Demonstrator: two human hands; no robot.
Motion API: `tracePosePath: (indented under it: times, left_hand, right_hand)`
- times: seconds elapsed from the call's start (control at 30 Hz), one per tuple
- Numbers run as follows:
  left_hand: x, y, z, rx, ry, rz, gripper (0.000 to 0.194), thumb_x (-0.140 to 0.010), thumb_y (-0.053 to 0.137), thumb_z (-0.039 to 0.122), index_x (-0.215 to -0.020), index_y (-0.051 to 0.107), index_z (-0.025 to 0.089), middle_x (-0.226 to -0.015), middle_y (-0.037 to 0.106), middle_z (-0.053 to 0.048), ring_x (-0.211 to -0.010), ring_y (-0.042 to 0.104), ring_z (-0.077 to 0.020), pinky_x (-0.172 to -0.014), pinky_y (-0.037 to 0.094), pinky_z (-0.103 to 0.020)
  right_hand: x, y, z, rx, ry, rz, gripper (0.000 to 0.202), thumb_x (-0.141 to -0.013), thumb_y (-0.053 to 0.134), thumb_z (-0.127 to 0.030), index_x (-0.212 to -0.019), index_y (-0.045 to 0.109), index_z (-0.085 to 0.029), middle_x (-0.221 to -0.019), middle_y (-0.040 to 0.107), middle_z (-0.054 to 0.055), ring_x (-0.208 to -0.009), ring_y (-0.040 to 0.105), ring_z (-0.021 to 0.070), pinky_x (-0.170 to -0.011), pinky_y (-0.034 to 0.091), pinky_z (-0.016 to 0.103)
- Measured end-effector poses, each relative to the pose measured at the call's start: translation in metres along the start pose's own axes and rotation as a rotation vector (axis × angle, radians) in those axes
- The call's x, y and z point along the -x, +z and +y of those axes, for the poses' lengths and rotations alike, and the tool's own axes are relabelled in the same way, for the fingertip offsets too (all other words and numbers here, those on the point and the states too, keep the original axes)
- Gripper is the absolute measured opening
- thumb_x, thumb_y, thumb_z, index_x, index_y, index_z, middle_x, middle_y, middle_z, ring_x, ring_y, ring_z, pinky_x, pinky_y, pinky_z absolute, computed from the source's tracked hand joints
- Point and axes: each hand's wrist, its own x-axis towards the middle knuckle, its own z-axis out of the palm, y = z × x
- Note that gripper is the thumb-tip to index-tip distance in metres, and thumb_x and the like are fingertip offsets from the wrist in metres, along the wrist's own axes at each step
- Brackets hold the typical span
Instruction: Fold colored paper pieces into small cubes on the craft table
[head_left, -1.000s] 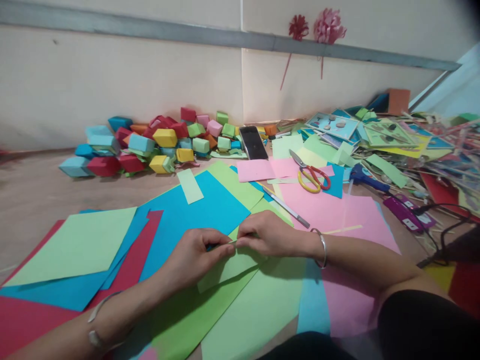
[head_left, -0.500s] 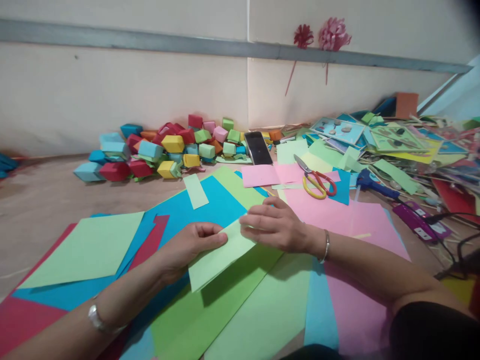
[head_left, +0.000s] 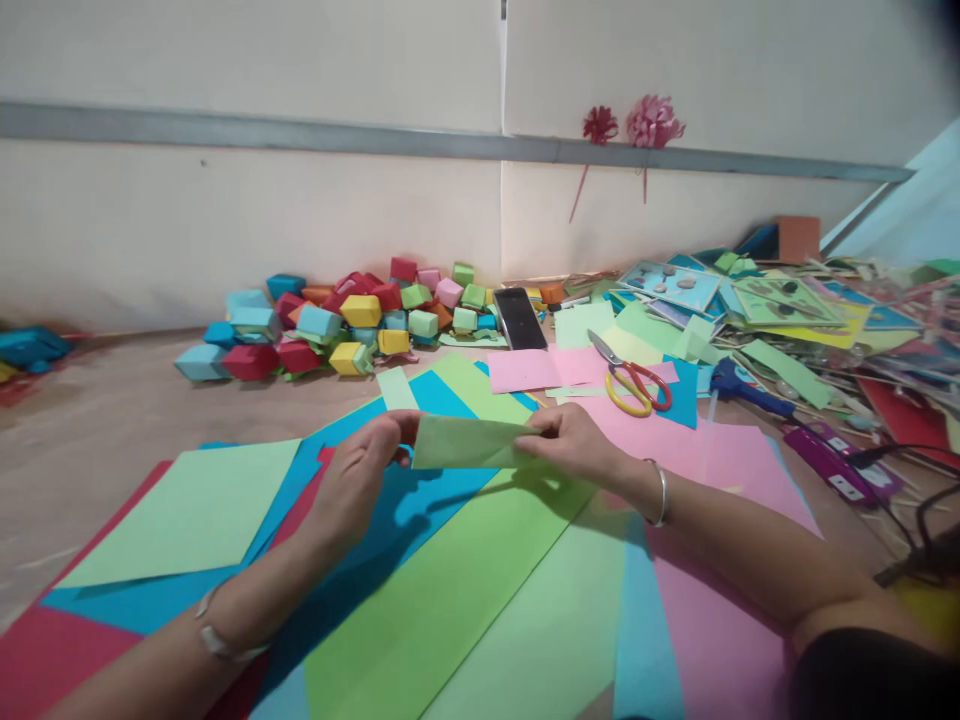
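A folded piece of light green paper (head_left: 465, 443) is held up above the sheets, its long face turned towards me. My right hand (head_left: 576, 446) pinches its right end between thumb and fingers. At the paper's left edge is my left hand (head_left: 361, 468), closed, with its fingertips partly hidden behind the fold. Beneath both hands lie a bright green sheet (head_left: 457, 570), a blue sheet (head_left: 397, 520) and a pale green sheet (head_left: 540, 610). Another pale green sheet (head_left: 187, 510) rests to the left of my left forearm.
Scissors (head_left: 634, 380) with red and yellow handles lie beyond my right hand, near a phone (head_left: 520, 318). A blue glue gun (head_left: 750, 388) and a purple power strip (head_left: 840, 465) with cables sit at right. Folded paper boxes (head_left: 360, 312) are heaped by the wall.
The folded paper has been raised and turned from a slanted, flatter position to nearly level and upright. My left hand has moved up to its left edge; my right hand has shifted slightly right.
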Motion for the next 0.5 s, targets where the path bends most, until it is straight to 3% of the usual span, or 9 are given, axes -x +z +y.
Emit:
tracePosePath:
  times: [0.07,0.17,0.27,0.37,0.43,0.5]
  left_hand:
    - [0.007,0.002,0.003,-0.139,0.028,-0.041,0.041,-0.065,0.075,0.055,-0.085,0.071,0.019,-0.078,0.07,-0.005,-0.071,0.058,-0.0201,-0.062,0.046,-0.028]
    - [0.012,0.006,0.004,-0.333,0.052,-0.023,0.03,-0.065,0.074,0.049,-0.064,0.068,0.02,-0.057,0.057,0.001,-0.057,0.049,-0.016,-0.053,0.036,-0.026]
    - [0.013,0.009,0.004,-0.38,0.06,-0.025,0.032,-0.068,0.067,0.048,-0.054,0.062,0.02,-0.051,0.05,0.002,-0.052,0.043,-0.0137,-0.051,0.031,-0.026]
    - [0.012,0.011,0.005,-0.377,0.023,-0.049,0.037,-0.066,0.067,0.049,-0.047,0.054,0.02,-0.047,0.044,0.003,-0.05,0.039,-0.0121,-0.048,0.028,-0.025]
    - [0.012,0.012,0.006,-0.35,-0.019,-0.086,0.036,-0.064,0.068,0.049,-0.048,0.055,0.02,-0.047,0.047,0.003,-0.05,0.041,-0.0119,-0.048,0.03,-0.024]
    - [0.012,0.013,0.006,-0.281,-0.087,-0.14,0.03,-0.061,0.071,0.047,-0.057,0.065,0.018,-0.053,0.058,0.001,-0.053,0.048,-0.0134,-0.051,0.037,-0.024]
  right_hand:
    - [0.003,0.003,-0.003,0.001,0.053,-0.055,0.034,-0.075,0.063,-0.032,-0.049,0.048,-0.018,-0.049,0.037,-0.005,-0.051,0.036,0.0084,-0.049,0.025,0.023]
    - [0.005,0.006,-0.005,0.022,0.053,-0.101,0.03,-0.075,0.063,-0.035,-0.054,0.053,-0.018,-0.052,0.042,-0.004,-0.052,0.038,0.0087,-0.05,0.027,0.023]
    - [0.005,0.007,-0.005,0.016,-0.023,-0.043,0.022,-0.078,0.062,-0.036,-0.068,0.063,-0.017,-0.063,0.056,-0.002,-0.058,0.045,0.0103,-0.054,0.034,0.023]
    - [0.003,0.008,-0.002,0.016,-0.054,0.036,0.018,-0.08,0.059,-0.032,-0.073,0.065,-0.017,-0.067,0.06,-0.001,-0.061,0.048,0.0107,-0.058,0.037,0.024]
    - [0.002,0.008,-0.001,0.037,-0.051,0.053,0.017,-0.08,0.059,-0.03,-0.069,0.064,-0.017,-0.064,0.058,-0.002,-0.06,0.047,0.0103,-0.058,0.037,0.023]
    - [0.002,0.009,0.001,0.051,-0.044,0.051,0.017,-0.08,0.06,-0.028,-0.069,0.064,-0.017,-0.062,0.057,-0.003,-0.058,0.047,0.0098,-0.057,0.036,0.023]
